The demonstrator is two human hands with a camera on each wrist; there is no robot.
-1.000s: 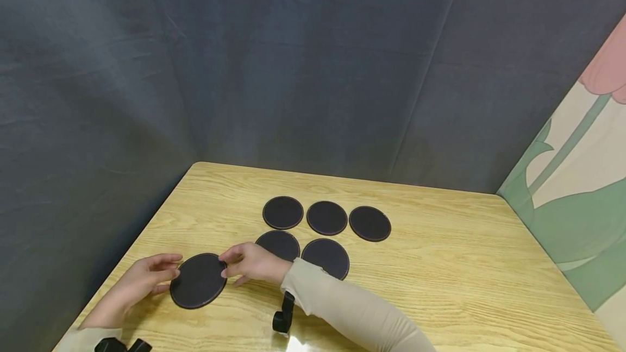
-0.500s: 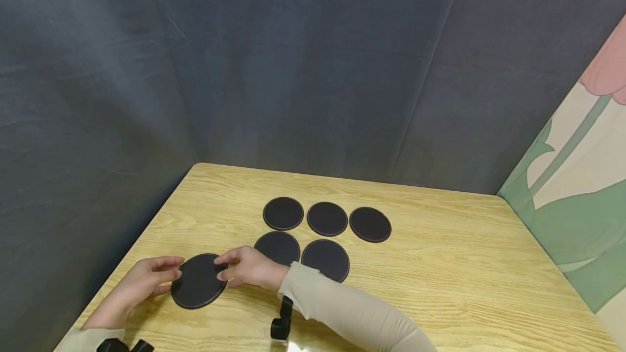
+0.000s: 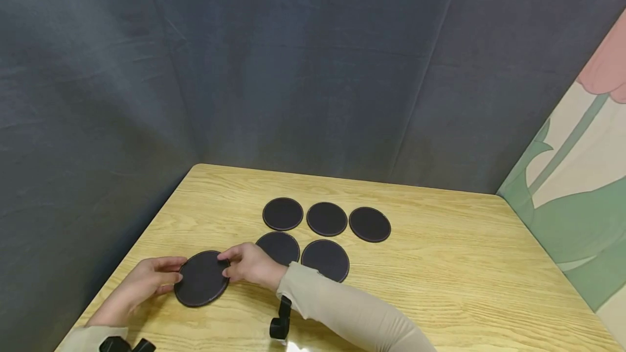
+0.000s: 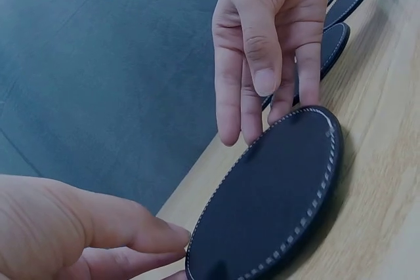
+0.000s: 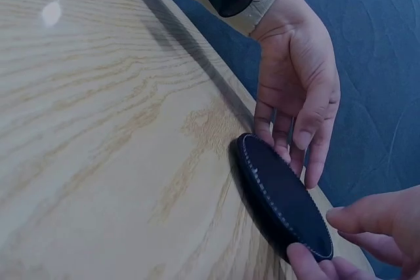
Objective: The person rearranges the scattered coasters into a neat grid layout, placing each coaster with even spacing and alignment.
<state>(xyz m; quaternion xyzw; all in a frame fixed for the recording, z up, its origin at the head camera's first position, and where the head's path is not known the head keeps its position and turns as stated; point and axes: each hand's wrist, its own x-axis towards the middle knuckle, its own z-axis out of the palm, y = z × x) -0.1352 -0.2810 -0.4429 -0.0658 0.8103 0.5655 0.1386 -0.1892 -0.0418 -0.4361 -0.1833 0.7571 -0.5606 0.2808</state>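
A round black coaster (image 3: 202, 278) with a stitched rim lies near the table's left front edge, held between both hands. My left hand (image 3: 146, 282) holds its left rim with thumb and fingertips. My right hand (image 3: 250, 265) pinches its right rim. In the left wrist view the coaster (image 4: 275, 195) is tilted, and the right hand's fingers (image 4: 269, 50) touch its far edge. In the right wrist view the coaster (image 5: 282, 204) has one side raised off the wood; the left hand (image 5: 298, 103) is behind it.
Five more black coasters lie flat in two rows: three at the back (image 3: 282, 214), (image 3: 326, 219), (image 3: 369, 224) and two in front (image 3: 279, 246), (image 3: 325, 259). The wooden table (image 3: 464, 287) is backed by a dark cloth (image 3: 313, 69). A black wrist strap (image 3: 280, 322) hangs from the right sleeve.
The coaster between my hands has shifted slightly right and away, with its edge lifting. Both hands stay on its rim. The five other coasters have not moved.
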